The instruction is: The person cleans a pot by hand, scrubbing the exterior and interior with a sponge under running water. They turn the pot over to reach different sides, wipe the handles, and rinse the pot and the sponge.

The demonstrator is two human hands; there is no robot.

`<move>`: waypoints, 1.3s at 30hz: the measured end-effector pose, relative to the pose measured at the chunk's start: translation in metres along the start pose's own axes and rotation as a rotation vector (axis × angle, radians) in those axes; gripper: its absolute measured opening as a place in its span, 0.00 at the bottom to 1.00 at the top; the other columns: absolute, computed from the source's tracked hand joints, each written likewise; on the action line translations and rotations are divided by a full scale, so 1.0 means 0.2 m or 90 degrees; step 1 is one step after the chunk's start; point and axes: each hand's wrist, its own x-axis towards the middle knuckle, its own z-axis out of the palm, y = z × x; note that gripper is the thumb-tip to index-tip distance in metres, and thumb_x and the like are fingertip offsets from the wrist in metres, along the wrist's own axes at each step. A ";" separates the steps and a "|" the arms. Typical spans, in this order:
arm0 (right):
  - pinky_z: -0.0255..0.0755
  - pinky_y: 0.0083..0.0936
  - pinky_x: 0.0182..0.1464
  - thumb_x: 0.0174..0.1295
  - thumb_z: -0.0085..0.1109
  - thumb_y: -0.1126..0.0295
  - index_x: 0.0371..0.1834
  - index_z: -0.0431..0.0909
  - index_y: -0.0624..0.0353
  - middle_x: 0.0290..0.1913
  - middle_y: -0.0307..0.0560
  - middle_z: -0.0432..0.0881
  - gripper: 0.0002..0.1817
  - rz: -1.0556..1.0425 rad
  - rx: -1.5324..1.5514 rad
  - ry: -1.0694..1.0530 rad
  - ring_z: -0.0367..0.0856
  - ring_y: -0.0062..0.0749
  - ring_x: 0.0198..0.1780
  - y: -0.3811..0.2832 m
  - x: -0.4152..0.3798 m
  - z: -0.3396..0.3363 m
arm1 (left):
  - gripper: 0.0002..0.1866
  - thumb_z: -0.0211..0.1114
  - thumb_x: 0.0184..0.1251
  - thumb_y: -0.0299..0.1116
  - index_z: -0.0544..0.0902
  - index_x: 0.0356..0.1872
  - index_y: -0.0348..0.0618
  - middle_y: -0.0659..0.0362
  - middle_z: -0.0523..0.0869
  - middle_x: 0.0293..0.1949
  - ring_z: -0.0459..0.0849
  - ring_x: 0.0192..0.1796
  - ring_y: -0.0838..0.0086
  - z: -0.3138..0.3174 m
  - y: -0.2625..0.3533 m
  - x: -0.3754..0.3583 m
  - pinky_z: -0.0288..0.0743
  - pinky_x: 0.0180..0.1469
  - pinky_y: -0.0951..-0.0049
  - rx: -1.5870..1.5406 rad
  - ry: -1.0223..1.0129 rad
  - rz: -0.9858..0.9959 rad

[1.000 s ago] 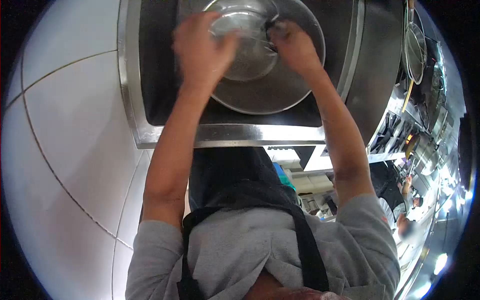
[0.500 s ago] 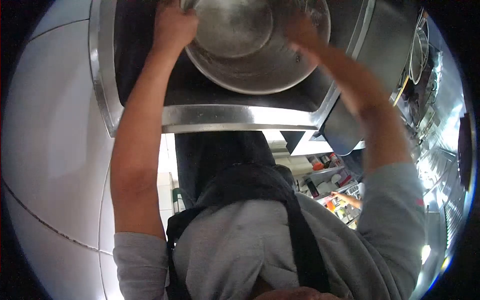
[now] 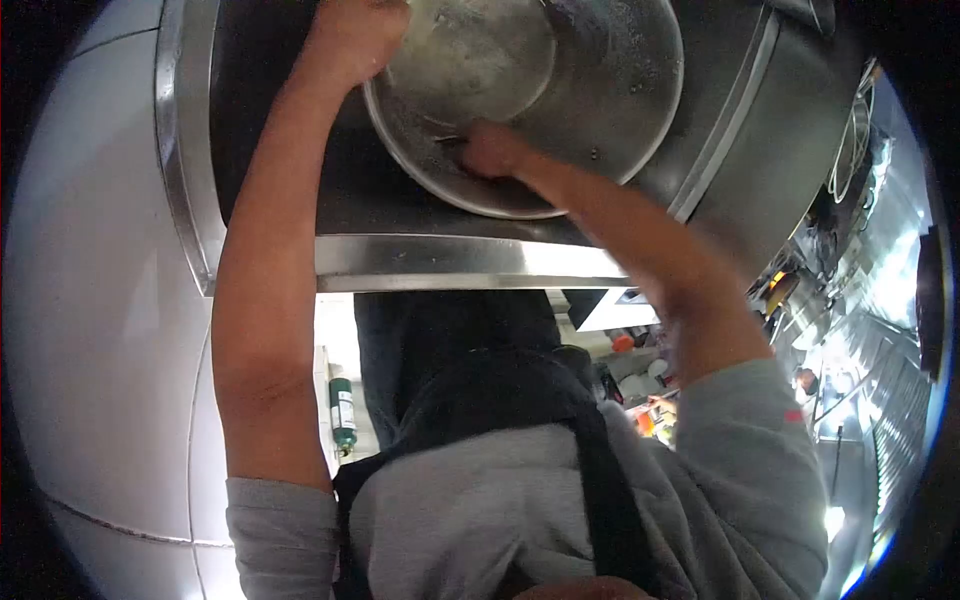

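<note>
A large round metal pot (image 3: 620, 110) stands tilted in a steel sink (image 3: 420, 255), its wet inner wall and flat bottom showing. My left hand (image 3: 355, 40) is closed around the pot's rim at its upper left. Inside the pot, low on the inner wall, is my right hand (image 3: 492, 150), its fingers curled and pressed together near the surface. Something small and dark shows at its fingertips, too blurred to name.
White wall tiles (image 3: 100, 300) run down the left side. Below the sink's edge a green bottle (image 3: 343, 415) is visible. Wire strainers (image 3: 852, 150) hang at the right, above cluttered metal kitchenware.
My right hand has moved from the pot's right side down and left to the lower inner wall. My left hand stays at the rim. The view has shifted slightly.
</note>
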 end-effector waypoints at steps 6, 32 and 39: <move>0.80 0.47 0.56 0.70 0.58 0.66 0.52 0.88 0.60 0.48 0.59 0.89 0.15 0.109 -0.468 -0.041 0.89 0.46 0.50 0.26 0.10 -0.31 | 0.25 0.60 0.67 0.28 0.81 0.66 0.37 0.39 0.75 0.72 0.71 0.75 0.45 -0.06 0.12 -0.02 0.64 0.79 0.55 -0.041 -0.015 -0.060; 0.80 0.45 0.38 0.69 0.64 0.61 0.39 0.86 0.64 0.31 0.53 0.85 0.14 -0.077 0.278 0.476 0.86 0.47 0.34 -0.60 0.71 -0.10 | 0.33 0.48 0.80 0.55 0.77 0.68 0.33 0.39 0.75 0.70 0.74 0.73 0.47 0.05 0.05 0.02 0.64 0.74 0.57 -0.309 0.053 -0.145; 0.74 0.45 0.57 0.69 0.62 0.63 0.54 0.83 0.62 0.48 0.57 0.85 0.16 -0.011 -0.036 0.154 0.83 0.48 0.52 -0.63 0.07 0.00 | 0.32 0.52 0.79 0.52 0.78 0.67 0.33 0.40 0.77 0.69 0.75 0.71 0.48 0.04 -0.01 0.09 0.65 0.73 0.58 -0.407 -0.017 -0.135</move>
